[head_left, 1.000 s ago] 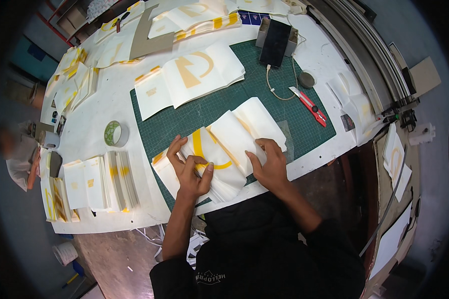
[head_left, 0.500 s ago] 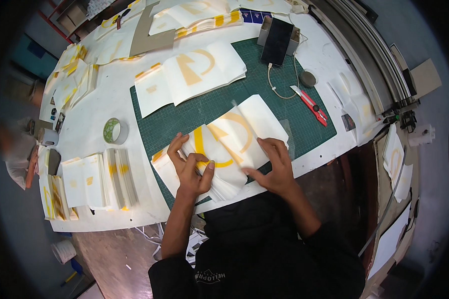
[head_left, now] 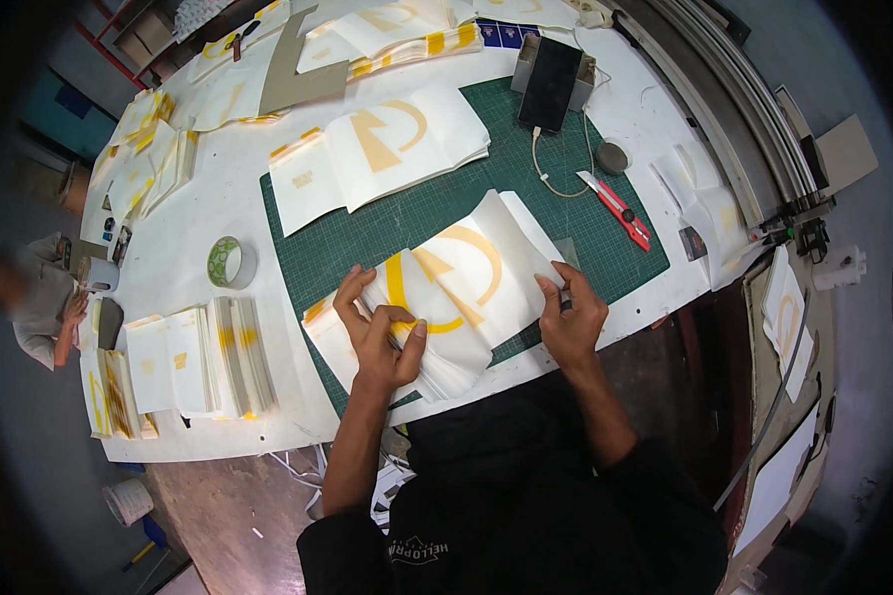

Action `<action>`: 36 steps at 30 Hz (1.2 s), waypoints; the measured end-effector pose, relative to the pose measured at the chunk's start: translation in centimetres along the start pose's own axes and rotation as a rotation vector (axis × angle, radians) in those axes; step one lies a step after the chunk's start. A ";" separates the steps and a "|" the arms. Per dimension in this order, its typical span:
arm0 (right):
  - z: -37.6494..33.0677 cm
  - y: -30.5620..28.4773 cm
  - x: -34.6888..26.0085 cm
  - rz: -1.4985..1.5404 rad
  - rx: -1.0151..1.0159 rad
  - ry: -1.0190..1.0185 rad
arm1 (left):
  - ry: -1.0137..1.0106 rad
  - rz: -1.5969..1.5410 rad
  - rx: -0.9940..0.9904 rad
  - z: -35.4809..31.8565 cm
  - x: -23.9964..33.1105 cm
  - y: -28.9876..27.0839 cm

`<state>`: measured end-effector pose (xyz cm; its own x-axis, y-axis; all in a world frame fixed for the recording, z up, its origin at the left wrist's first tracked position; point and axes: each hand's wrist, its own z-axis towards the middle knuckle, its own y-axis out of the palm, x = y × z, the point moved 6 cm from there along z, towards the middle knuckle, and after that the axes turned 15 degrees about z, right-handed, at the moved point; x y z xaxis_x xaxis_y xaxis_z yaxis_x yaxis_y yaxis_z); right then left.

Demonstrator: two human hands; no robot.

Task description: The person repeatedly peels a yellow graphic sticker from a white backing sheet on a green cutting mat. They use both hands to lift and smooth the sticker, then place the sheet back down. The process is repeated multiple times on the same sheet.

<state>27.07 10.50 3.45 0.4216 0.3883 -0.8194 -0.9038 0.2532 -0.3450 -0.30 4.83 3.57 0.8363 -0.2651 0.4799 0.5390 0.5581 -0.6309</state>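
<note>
A white folded paper sheet (head_left: 511, 233) with a pale orange printed design lies opened out on a stack of like sheets, close in front of me. My left hand (head_left: 382, 335) is closed on the left part of these sheets, thumb and fingertips bent beside a bright yellow curved print. Pinched between the thumb and fingers of my right hand (head_left: 574, 319) is the lower right edge of the sheet, where its end panel is lifted and bent. Beneath lies a green cutting mat (head_left: 422, 220). Farther back on it rests another stack of printed sheets (head_left: 367, 149).
At the right are a red utility knife (head_left: 615, 210), a round dark object (head_left: 612, 157) and a propped phone (head_left: 549, 84) with a cable. Leftward stand a tape roll (head_left: 231, 263) and folded paper stacks (head_left: 193, 362). A cardboard piece (head_left: 288, 79) lies behind. Another person (head_left: 45, 297) is at far left.
My right hand has moved right from the middle of the sheet to its edge, and the end panel now bends upward. My left hand stays put. The person at far left has shifted.
</note>
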 end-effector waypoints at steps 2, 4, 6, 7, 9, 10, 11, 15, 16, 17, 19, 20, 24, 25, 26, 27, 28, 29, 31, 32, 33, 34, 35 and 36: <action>0.1 0.1 0.1 -0.015 0.012 -0.051 | -0.002 -0.001 -0.002 0.0 0.1 0.0; 0.2 0.0 0.3 -0.037 0.039 -0.099 | -0.003 -0.005 -0.003 0.1 0.1 0.0; 0.1 0.1 0.2 -0.102 -0.003 -0.164 | -0.005 -0.009 -0.001 0.1 0.1 -0.1; 0.1 0.0 0.2 -0.135 -0.024 -0.196 | -0.006 -0.011 0.000 0.1 0.1 -0.1; 0.0 0.1 -0.1 -0.176 -0.069 -0.274 | 0.000 -0.010 0.001 0.1 0.1 0.0; -0.1 0.2 -0.3 -0.197 -0.092 -0.313 | 0.003 -0.010 0.002 0.1 0.1 0.0; 0.0 0.3 -1.1 -0.266 -0.085 -0.354 | 0.000 -0.005 0.000 0.1 0.1 0.0; 0.0 0.4 -2.7 -0.373 -0.051 -0.421 | -0.005 -0.003 -0.005 0.0 0.1 -0.1; -0.2 0.3 -2.4 -0.359 -0.041 -0.414 | -0.005 -0.006 -0.006 0.1 0.1 -0.1; -0.3 0.2 -1.8 -0.328 -0.030 -0.406 | -0.005 -0.002 -0.008 0.1 0.1 0.0; -0.4 0.0 -0.6 -0.267 -0.008 -0.389 | -0.007 0.005 -0.011 0.0 0.0 0.0; -0.3 0.0 -0.6 -0.258 -0.002 -0.388 | -0.010 0.006 -0.012 0.0 0.0 0.0; -0.3 -0.2 0.1 -0.260 -0.042 -0.380 | -0.012 0.002 -0.008 0.1 0.0 -0.1; -0.4 -0.2 0.3 -0.270 -0.068 -0.376 | -0.010 0.000 -0.005 0.1 0.1 -0.1; -0.3 -0.2 -0.2 -0.284 -0.056 -0.377 | -0.009 -0.001 -0.005 0.1 0.0 0.0; 0.0 0.1 -1.3 -0.294 -0.046 -0.380 | -0.008 0.002 -0.002 0.0 0.0 0.0; 0.2 0.2 -2.1 -0.304 -0.036 -0.383 | -0.008 0.005 0.000 0.0 -0.1 -0.1; 0.2 0.4 -2.6 -0.266 -0.079 -0.374 | -0.008 0.003 0.002 0.0 -0.1 0.0; 0.0 0.7 -3.3 -0.188 -0.166 -0.356 | -0.007 -0.001 0.005 0.0 -0.1 -0.1; -0.1 0.6 -2.5 -0.194 -0.166 -0.313 | -0.006 -0.002 0.004 0.0 0.0 -0.1; -0.3 0.6 -1.1 -0.199 -0.167 -0.270 | -0.005 -0.003 0.002 0.1 0.0 -0.1; -0.4 0.6 -0.2 -0.205 -0.168 -0.227 | -0.004 -0.004 0.000 0.1 0.1 -0.1; -0.2 0.6 0.1 -0.214 -0.149 -0.180 | -0.006 -0.002 -0.001 0.1 0.1 -0.1; -0.1 0.6 0.3 -0.223 -0.130 -0.132 | -0.008 -0.001 -0.003 0.1 0.1 -0.1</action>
<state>26.65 10.68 2.92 0.6095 0.4494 -0.6531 -0.7857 0.2332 -0.5729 -0.28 4.85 3.69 0.8349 -0.2593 0.4854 0.5401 0.5559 -0.6319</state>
